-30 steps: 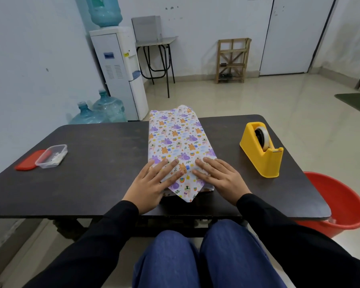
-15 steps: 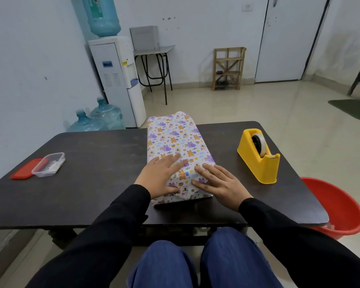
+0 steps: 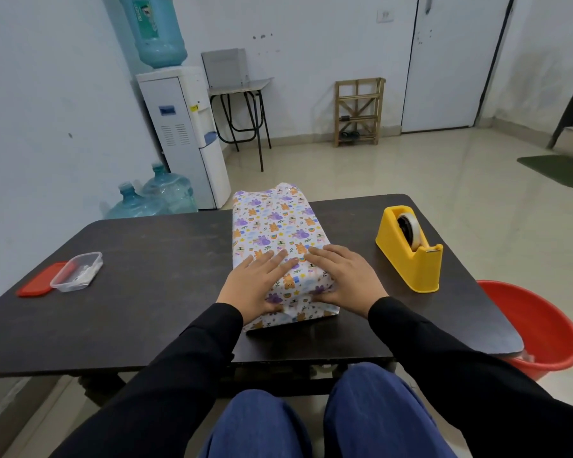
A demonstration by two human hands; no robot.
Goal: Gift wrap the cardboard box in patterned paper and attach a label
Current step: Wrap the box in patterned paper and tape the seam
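In the head view we sit at a dark rectangular tabletop (image 3: 162,259) in a pale-walled room with a glossy beige tiled floor (image 3: 411,180). A white water dispenser (image 3: 186,133) stands by the left wall with two blue water jugs (image 3: 166,196) on the floor beside it. A small wooden rack (image 3: 359,112) stands against the far wall, and a red plastic bucket (image 3: 540,328) sits on the floor to the tabletop's right.

On the tabletop a yellow tape dispenser (image 3: 407,256) stands at the right, and a clear plastic container (image 3: 76,272) lies just beside a red lid (image 3: 37,284) at the left. The cardboard box wrapped in cartoon-patterned paper (image 3: 278,223) lies in the middle. Our left grip (image 3: 255,285) and right grip (image 3: 344,279) press flat on its near end, fingers straight, released and clasping nothing. The box's long axis runs away from us, with its far end at the tabletop's far edge.
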